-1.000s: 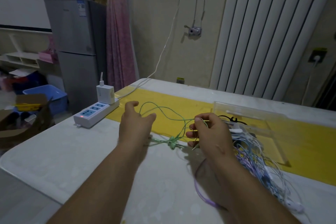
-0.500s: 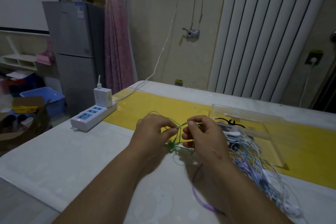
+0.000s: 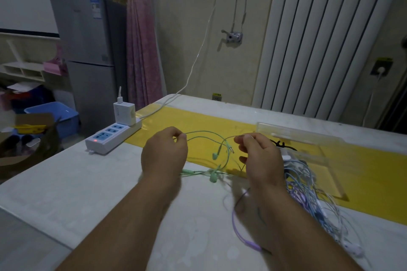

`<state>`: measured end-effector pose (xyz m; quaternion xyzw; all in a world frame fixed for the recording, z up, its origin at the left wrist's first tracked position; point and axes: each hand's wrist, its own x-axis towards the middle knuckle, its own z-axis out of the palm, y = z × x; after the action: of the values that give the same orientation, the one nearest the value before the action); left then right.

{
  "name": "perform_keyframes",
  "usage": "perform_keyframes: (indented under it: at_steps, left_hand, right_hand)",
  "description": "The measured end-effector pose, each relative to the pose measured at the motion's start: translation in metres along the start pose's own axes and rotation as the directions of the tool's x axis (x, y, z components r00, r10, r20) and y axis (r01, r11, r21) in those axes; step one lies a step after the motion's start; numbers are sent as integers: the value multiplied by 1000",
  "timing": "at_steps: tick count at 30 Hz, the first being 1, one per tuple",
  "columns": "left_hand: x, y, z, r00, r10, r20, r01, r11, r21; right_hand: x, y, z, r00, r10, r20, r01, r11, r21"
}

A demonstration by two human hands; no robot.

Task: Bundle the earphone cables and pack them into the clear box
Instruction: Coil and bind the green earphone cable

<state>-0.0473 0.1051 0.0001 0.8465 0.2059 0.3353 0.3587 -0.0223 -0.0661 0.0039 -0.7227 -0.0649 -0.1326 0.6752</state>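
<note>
Both hands pinch the green earphone cable [image 3: 204,133]: left hand [image 3: 164,154] and right hand [image 3: 259,156]. The cable runs sideways between them, its earbuds hanging below the right hand's pinch.

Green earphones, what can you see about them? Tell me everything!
The green earphones are pale mint, with a thin rubbery-looking cord and two small buds. The left hand and right hand each pinch the cord between thumb and fingers, holding a slack stretch up between them. One bud dangles in the air below; the other bud and more cord lie on the white table, at the edge of the yellow strip. A metal plug hangs by the right hand.
</note>
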Motion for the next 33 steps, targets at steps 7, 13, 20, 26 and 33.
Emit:
perform_keyframes:
  at_steps: [7, 13, 20, 26, 33]
  left_hand:
    - [6, -8, -3, 979, -188, 72, 176, 973, 152]
    - [3, -7, 0, 997, -54, 57, 34, 952, 305]
    - [-5, -1, 5, 837, 422, 350, -417, 904, -93]
    - [-7, -5, 15, 740, 415, 530, -539, 836, 98]
    - [-10, 0, 16, 803, 326, 499, -343, 937, -61]
  right_hand:
    - [-2, -8, -2, 1000, -10, -6, 12, 976, 217]
    - [1, 0, 0, 999, -26, 46, 20, 992, 122]
    - [-4, -8, -1, 999, -20, 48, 11, 981, 196]
    - [-6, -10, -2, 998, -7, 61, -6, 978, 210]
    - [-2, -5, -1, 995, -26, 100, 13, 992, 126]
